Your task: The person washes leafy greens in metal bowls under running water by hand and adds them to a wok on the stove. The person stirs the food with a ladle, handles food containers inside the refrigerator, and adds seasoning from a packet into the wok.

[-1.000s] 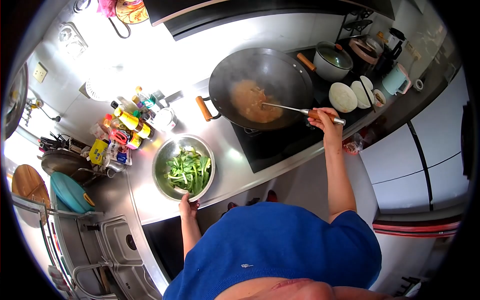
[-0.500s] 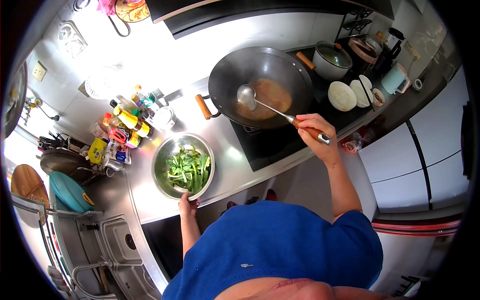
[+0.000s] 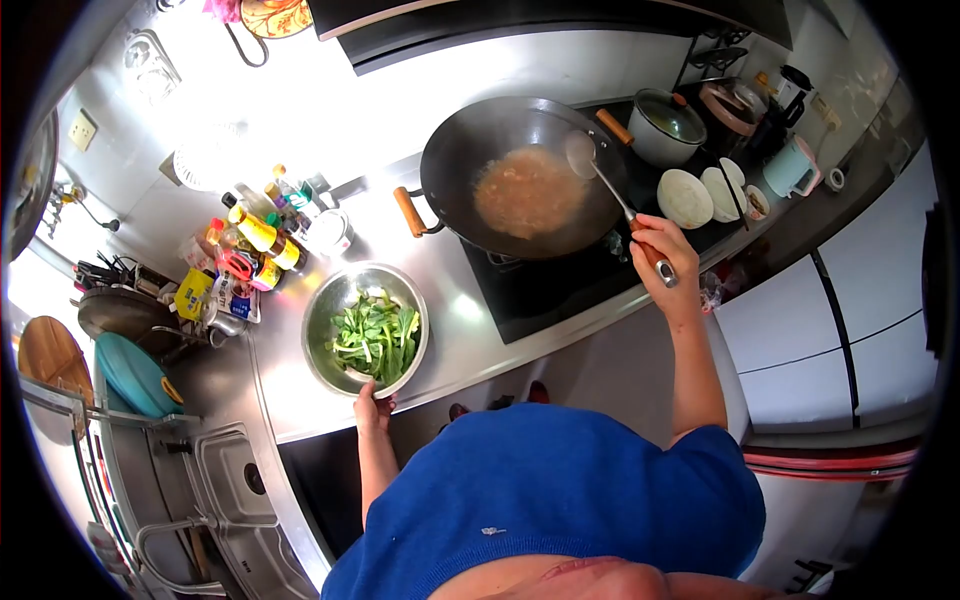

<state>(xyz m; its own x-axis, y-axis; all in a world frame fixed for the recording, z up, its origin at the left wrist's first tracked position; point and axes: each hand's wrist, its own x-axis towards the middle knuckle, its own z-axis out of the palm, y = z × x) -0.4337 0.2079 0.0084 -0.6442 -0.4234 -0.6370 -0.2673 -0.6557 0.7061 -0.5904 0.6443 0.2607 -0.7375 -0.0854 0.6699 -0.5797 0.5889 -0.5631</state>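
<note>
My right hand (image 3: 667,262) is closed around the wooden handle of a ladle (image 3: 581,155), whose bowl is over the right side of a large dark wok (image 3: 455,150). Brownish liquid (image 3: 530,192) with bits in it fills the bottom of the wok, under some haze. With my left hand (image 3: 374,408) I grip the near rim of a steel bowl (image 3: 318,345), thumb on the inside edge. Leafy greens (image 3: 375,335) lie in that bowl, which is on the metal counter to the left of the stove.
Sauce bottles (image 3: 262,240) and packets stand behind the bowl on the left. Right of the wok are a lidded pot (image 3: 665,140) and several white bowls (image 3: 685,198). A sink (image 3: 238,480) is at the lower left, and a range hood (image 3: 540,25) hangs above the stove.
The ladle has lifted out of the liquid and moved to the wok's right side, my right hand shifting right with it. My left hand stays on the steel bowl.
</note>
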